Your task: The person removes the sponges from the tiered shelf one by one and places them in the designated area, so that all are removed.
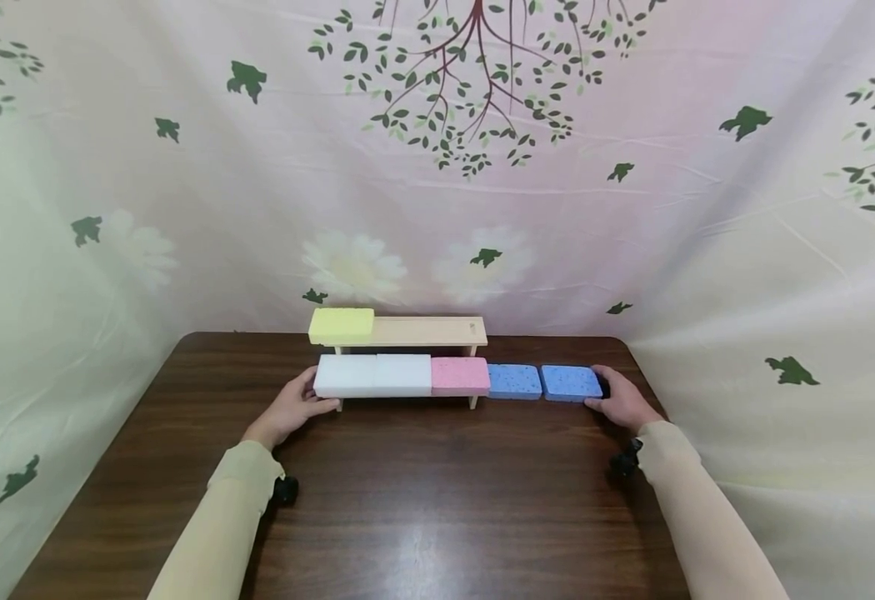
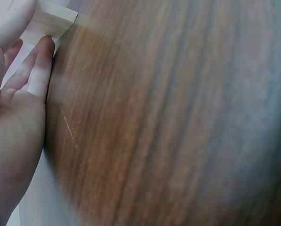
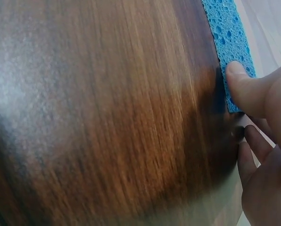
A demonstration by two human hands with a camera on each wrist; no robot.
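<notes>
In the head view my left hand [image 1: 291, 410] grips the left end of a white block [image 1: 345, 377]; in the left wrist view a fingertip of this hand [image 2: 20, 108] touches pale wood [image 2: 51, 19]. A second white block [image 1: 403, 376] and a pink sponge [image 1: 460, 377] continue the row on a low wooden stand. Two blue sponges, one beside the pink [image 1: 514, 382] and one at the far right [image 1: 571, 383], extend the line past the stand. My right hand [image 1: 623, 402] pinches the outer blue one, thumb on its front side in the right wrist view [image 3: 229, 47].
Behind the row, a raised wooden shelf [image 1: 430, 331] carries a yellow sponge [image 1: 342, 325] at its left end. Brown tabletop [image 1: 422, 492] lies between my forearms. A printed cloth [image 1: 422, 208] hangs behind and around the table.
</notes>
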